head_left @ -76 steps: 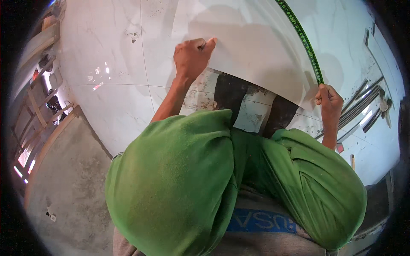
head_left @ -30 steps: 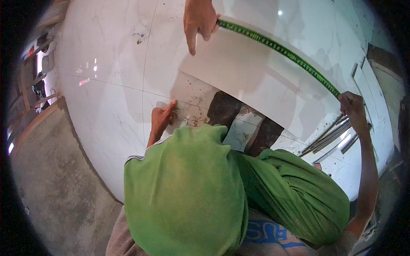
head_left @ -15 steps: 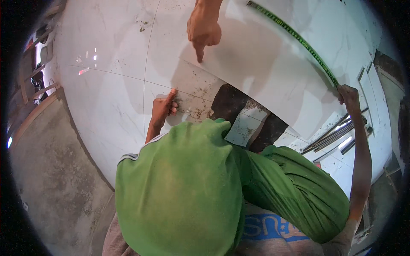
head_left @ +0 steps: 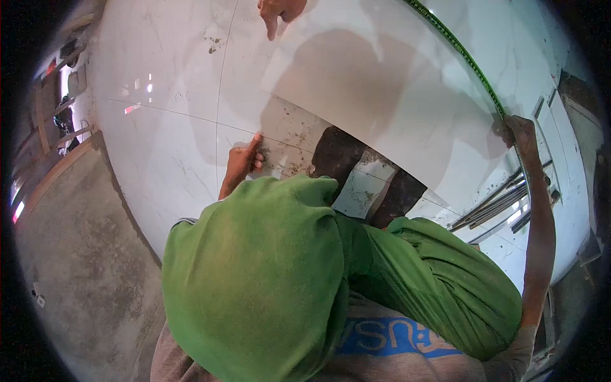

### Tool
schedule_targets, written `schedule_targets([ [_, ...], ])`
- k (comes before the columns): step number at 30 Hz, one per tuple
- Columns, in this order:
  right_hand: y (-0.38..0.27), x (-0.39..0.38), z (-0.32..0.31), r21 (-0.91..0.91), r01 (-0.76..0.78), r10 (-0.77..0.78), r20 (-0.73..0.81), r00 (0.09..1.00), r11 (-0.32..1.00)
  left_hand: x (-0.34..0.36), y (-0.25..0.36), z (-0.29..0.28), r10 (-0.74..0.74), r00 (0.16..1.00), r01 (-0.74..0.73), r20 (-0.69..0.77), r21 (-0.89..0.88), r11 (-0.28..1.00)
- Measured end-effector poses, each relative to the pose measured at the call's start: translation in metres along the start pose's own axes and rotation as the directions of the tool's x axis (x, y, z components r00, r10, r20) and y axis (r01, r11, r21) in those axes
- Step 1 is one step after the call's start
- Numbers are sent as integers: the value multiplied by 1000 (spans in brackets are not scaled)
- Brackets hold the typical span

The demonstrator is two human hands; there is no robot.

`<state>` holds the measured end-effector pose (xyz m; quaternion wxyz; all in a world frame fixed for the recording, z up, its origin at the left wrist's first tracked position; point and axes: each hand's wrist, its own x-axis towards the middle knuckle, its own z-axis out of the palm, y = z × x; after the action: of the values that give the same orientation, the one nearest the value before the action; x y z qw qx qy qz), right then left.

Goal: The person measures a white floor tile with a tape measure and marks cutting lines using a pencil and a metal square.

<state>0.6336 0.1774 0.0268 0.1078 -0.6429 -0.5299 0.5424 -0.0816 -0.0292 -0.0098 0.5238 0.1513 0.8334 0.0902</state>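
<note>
Pinched in right grip (head_left: 522, 132): narrow green tape-measure blade with black marks (head_left: 463, 53), arcing over or beside large flat white panel (head_left: 363, 79), to upper edge of view. In left grip (head_left: 240, 161), released and pointing: nothing. Could slip if pinched too lightly; could read false if left bowed. No containers discernible.

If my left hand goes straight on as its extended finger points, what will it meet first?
Your left hand would probably meet the near edge of the large pale tile, though the hand's height is unclear.
</note>
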Motion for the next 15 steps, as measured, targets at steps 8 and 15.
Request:
schedule_targets([
  [8, -2, 0, -2, -2, 11, -11, 12, 1000, 1000, -6, 4, 0, -48, 999, 49, -20, 46, 998],
  [15, 4, 5, -5, 31, 31, -31, 4, 999, 999, -15, 13, 4, -72, 996, 66, -57, -100, 993],
])
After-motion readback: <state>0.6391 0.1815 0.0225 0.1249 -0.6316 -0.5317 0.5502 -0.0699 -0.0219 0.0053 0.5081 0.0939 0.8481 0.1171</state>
